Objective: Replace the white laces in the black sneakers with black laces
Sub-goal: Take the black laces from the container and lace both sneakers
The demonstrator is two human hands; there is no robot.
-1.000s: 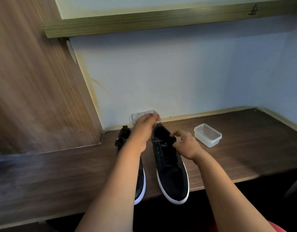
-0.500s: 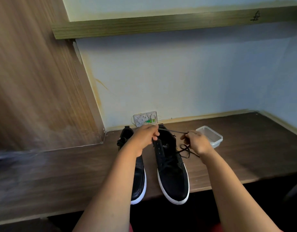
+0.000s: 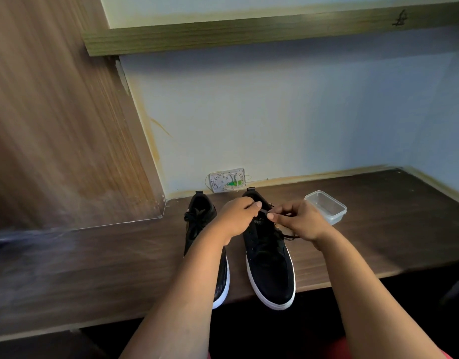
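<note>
Two sneakers: a black pair stands side by side on the wooden desk (image 3: 378, 229), toes toward the person; the right sneaker (image 3: 268, 260) is the one being worked on, the left sneaker (image 3: 202, 221) already carries a tied black lace.
Lace: a black lace (image 3: 264, 211) runs short and taut between the two hands above the right sneaker's collar; a slack loop trails off that shoe's outer side.
Left hand (image 3: 236, 218): fingers curled, pinching one end of the lace.
Right hand (image 3: 298, 220): thumb and forefinger pinch the other end, remaining fingers curled.
Key relation: the held stretch lies crosswise to the shoe's long axis, directly over the top eyelets; both hands are about equally near.
Likely step: tying off.
Nearby: clear plastic container (image 3: 325, 206) just right of the shoe; wall socket (image 3: 227, 179) behind.
</note>
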